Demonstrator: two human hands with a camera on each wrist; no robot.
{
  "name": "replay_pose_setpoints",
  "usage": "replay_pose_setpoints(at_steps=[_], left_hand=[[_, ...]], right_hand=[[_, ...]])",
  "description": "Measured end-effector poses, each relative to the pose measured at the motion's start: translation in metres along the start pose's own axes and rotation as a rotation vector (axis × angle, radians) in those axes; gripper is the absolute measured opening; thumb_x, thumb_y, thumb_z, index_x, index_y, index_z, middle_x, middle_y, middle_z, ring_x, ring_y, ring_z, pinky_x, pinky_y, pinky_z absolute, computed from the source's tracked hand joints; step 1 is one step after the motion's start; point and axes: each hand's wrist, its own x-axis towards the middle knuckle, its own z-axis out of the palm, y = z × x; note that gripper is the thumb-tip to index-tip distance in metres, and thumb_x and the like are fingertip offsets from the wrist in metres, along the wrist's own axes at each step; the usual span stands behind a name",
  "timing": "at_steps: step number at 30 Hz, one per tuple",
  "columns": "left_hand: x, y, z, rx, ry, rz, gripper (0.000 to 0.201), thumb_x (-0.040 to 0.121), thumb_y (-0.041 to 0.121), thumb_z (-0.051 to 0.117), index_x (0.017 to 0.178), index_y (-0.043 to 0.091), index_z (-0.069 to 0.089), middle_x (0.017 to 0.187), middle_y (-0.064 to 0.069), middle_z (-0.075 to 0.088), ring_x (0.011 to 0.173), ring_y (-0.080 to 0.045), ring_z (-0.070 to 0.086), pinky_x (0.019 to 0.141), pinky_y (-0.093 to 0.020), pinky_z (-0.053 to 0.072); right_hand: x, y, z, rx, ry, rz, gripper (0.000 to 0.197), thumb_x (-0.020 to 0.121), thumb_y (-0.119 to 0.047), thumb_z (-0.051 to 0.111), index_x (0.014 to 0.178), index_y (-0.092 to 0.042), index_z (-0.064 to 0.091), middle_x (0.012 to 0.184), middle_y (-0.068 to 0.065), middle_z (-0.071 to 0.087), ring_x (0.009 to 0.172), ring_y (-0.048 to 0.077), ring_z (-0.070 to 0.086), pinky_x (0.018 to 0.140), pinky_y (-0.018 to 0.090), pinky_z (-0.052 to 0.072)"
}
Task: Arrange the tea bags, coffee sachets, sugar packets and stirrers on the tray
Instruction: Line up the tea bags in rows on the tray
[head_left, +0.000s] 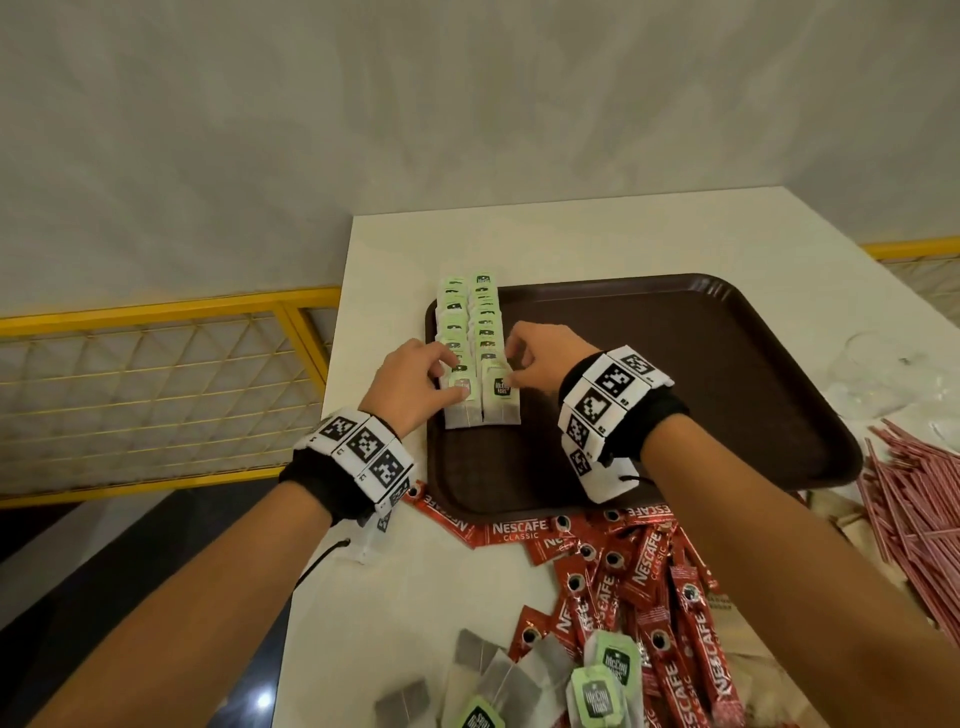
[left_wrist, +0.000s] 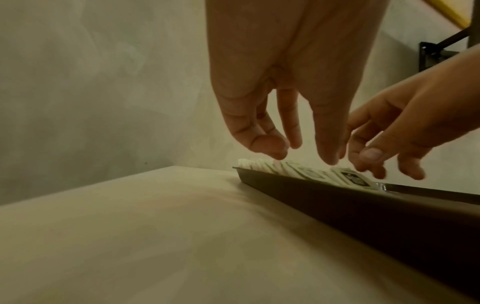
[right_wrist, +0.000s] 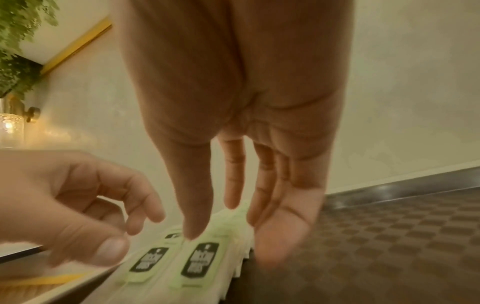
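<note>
Flanking both hands (head_left: 415, 379) (head_left: 540, 364), tea bags (head_left: 470, 338) line tray (head_left: 675, 364).

Both forearms reach forward, and each wrist carries a black band with white square markers. The left hand (head_left: 415, 384) is palm down, its fingers slightly bent and its thumb stretched toward the right. The right hand (head_left: 540, 364) is beside it, near but apart, with its fingers pointing down, almost straight, and the thumb apart from them.
</note>
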Motion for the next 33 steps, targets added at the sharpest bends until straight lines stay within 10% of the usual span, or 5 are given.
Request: replay_pose_setpoints(at_steps=[3,7,20,33], left_hand=[[-0.007,0.001,-0.001,0.077,-0.086,0.046,0.038,0.076,0.029,0.076,0.110,0.018,0.062,0.100,-0.002,0.052,0.082,-0.014,0.052,0.077,-0.026,0.045],[-0.012,0.002,0.002,0.165,-0.183,0.059,0.042,0.075,0.026,0.076,0.112,0.016,0.061,0.107,-0.003,0.050,0.090,-0.015,0.049,0.081,-0.024,0.042],[-0.013,0.001,0.002,0.205,-0.185,0.041,0.037,0.078,0.024,0.073,0.112,0.015,0.061,0.112,-0.006,0.051,0.100,-0.020,0.053,0.084,-0.026,0.043],[-0.016,0.004,0.001,0.233,-0.198,0.030,0.037,0.078,0.026,0.073,0.111,0.015,0.061,0.111,-0.005,0.053,0.097,-0.018,0.052,0.080,-0.024,0.041]], right_hand=[[-0.004,0.001,-0.003,-0.021,-0.106,0.117,0.031,0.083,-0.028,0.070,0.094,-0.010,0.047,0.078,0.000,0.050,0.067,0.016,0.052,0.061,0.026,0.045],[0.001,-0.004,0.010,-0.079,-0.142,0.166,0.033,0.079,-0.037,0.072,0.069,-0.014,0.049,0.077,0.004,0.060,0.080,0.024,0.063,0.078,0.034,0.053],[0.003,-0.011,0.014,0.015,-0.102,0.217,0.035,0.077,-0.031,0.075,0.097,-0.006,0.060,0.100,0.011,0.068,0.094,0.027,0.067,0.087,0.039,0.054],[0.004,-0.008,0.016,-0.005,-0.072,0.216,0.031,0.075,-0.034,0.075,0.085,-0.010,0.059,0.092,0.009,0.071,0.087,0.026,0.069,0.084,0.041,0.055]])
